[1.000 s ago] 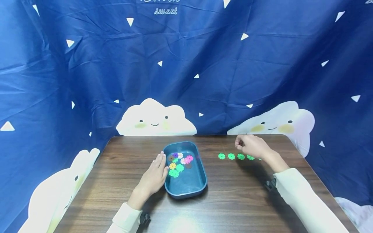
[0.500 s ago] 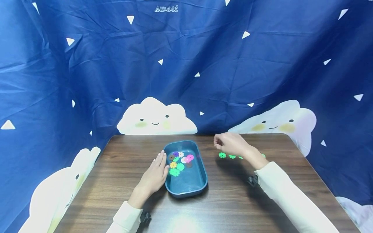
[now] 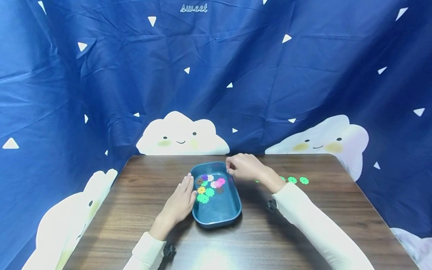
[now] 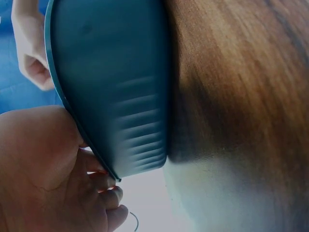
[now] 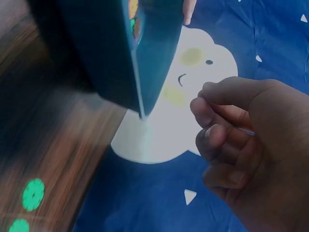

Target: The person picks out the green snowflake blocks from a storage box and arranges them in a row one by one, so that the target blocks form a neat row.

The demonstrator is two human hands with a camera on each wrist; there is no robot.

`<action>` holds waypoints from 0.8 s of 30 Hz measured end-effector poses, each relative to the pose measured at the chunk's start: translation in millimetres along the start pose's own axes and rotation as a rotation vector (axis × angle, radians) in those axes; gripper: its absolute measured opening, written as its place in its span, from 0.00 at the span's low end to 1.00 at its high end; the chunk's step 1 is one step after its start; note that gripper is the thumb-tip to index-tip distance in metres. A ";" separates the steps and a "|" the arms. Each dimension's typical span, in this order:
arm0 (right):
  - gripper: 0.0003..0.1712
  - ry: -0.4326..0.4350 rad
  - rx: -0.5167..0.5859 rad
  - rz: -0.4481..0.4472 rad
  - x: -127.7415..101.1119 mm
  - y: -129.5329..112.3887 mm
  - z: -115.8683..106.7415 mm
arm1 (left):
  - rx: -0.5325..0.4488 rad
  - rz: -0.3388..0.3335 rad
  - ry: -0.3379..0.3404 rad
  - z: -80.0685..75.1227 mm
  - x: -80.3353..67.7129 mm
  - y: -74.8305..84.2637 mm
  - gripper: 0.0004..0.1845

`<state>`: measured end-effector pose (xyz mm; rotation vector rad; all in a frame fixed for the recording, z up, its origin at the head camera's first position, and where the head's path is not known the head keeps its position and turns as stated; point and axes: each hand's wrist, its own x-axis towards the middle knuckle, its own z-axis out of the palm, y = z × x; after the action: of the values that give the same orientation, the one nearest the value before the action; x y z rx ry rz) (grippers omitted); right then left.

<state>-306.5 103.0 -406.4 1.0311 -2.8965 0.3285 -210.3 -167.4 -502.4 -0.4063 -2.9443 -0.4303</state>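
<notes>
A blue-green tray [image 3: 217, 214] on the table holds several flower-shaped plastic discs: green [image 3: 203, 198], orange [image 3: 201, 190], pink, white, purple and brown. My left hand [image 3: 178, 201] lies along the tray's left side, fingers straight and touching its rim, as the left wrist view also shows. Over the tray's far right corner hovers my right hand [image 3: 246, 167]. Its fingers are loosely curled, thumb near the index fingertip, and no disc shows between them in the right wrist view. Right of the tray, a row of green discs [image 3: 292, 180] lies on the table, partly hidden by the right forearm.
The brown wooden table [image 3: 141, 180] ends not far behind the tray. A blue curtain [image 3: 202, 93] with white clouds and triangles hangs behind it. White sleeves cover both forearms, with a dark device [image 3: 271, 204] under the right wrist.
My right hand has moved left, from above the row of green discs to the tray's far right corner. More discs at the row's right end now show. The left hand and tray stay put.
</notes>
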 end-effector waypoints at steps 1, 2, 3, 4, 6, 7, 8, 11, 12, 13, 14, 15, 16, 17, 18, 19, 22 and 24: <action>0.03 -0.005 -0.004 -0.003 2.5 -3.0 0.4 | 0.001 0.003 0.002 -0.1 0.2 0.1 0.32; 0.03 -0.012 -0.006 -0.009 5.0 -5.5 1.0 | 0.001 0.003 0.002 0.1 0.3 0.1 0.32; 0.03 -0.020 -0.003 -0.014 7.3 -8.1 1.5 | -0.001 0.003 0.003 0.1 0.4 0.2 0.32; 0.03 -0.027 -0.004 -0.017 9.8 -10.3 2.0 | -0.002 0.003 0.003 0.2 0.5 0.2 0.32; 0.04 -0.045 -0.013 -0.021 14.6 -14.4 3.3 | -0.002 0.001 -0.001 0.0 0.7 0.5 0.32; 0.04 -0.053 -0.014 -0.027 17.0 -16.1 4.2 | 0.000 0.001 -0.001 0.0 0.9 0.5 0.32; 0.04 -0.059 -0.020 -0.032 19.4 -17.9 5.1 | 0.002 0.000 -0.002 0.0 0.9 0.5 0.32; 0.04 -0.081 -0.030 -0.047 26.6 -23.8 8.4 | 0.006 -0.001 -0.003 -1.3 1.3 0.5 0.32; 0.04 -0.088 -0.031 -0.055 29.0 -25.9 9.8 | 0.009 0.000 -0.004 -1.5 1.4 0.3 0.32; 0.05 -0.094 -0.036 -0.061 31.3 -28.1 11.3 | 0.009 0.000 -0.004 -1.7 1.5 0.0 0.32; 0.04 -0.103 -0.039 -0.067 33.7 -30.1 13.3 | 0.010 0.000 -0.007 -2.1 1.4 0.0 0.32; 0.04 -0.110 -0.044 -0.074 36.3 -31.9 15.8 | 0.007 0.000 -0.009 -2.4 1.4 0.1 0.32; 0.04 -0.116 -0.050 -0.081 38.7 -33.5 18.4 | 0.005 0.000 -0.010 -2.6 1.4 0.1 0.32; 0.04 -0.124 -0.053 -0.086 41.1 -34.8 21.3 | 0.001 0.001 -0.011 -2.4 1.3 0.1 0.32; 0.04 -0.131 -0.055 -0.094 43.1 -36.1 23.9 | 0.000 0.001 -0.014 -2.1 1.4 0.1 0.32; 0.04 -0.140 -0.054 -0.100 45.5 -37.1 27.0 | -0.003 0.001 -0.016 -1.8 1.5 0.0 0.32; 0.03 -0.166 -0.053 -0.114 52.0 -40.8 34.9 | -0.009 0.002 -0.018 -1.8 1.6 0.3 0.32; 0.03 -0.181 -0.058 -0.122 56.2 -43.7 39.4 | -0.006 0.004 -0.021 -1.6 2.0 0.1 0.32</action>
<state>-321.7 26.8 -430.3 1.2836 -2.9590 0.1515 -212.0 -167.3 -500.5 -0.4203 -2.9621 -0.4372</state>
